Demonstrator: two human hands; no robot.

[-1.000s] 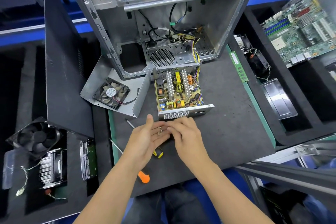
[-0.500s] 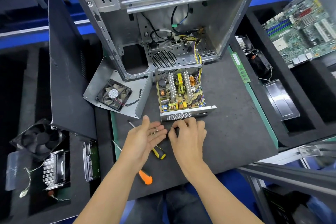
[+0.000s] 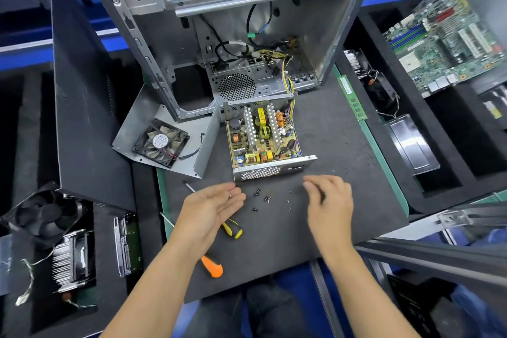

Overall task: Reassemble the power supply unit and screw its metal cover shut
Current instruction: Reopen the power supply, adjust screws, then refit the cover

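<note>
Evidently screw-sorting: the open left hand cradles one screw, while the right hand, loosely curled, holds nothing visible. The power supply unit sits uncovered at twelve o'clock, its metal cover at ten. Next, I judge: seat that cover.

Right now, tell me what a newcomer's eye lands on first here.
The open power supply unit, its circuit board bare, sits mid-mat before the gutted computer case. Left of it lies its metal cover with the fan attached. Near the hands, loose screws dot the mat.
</note>
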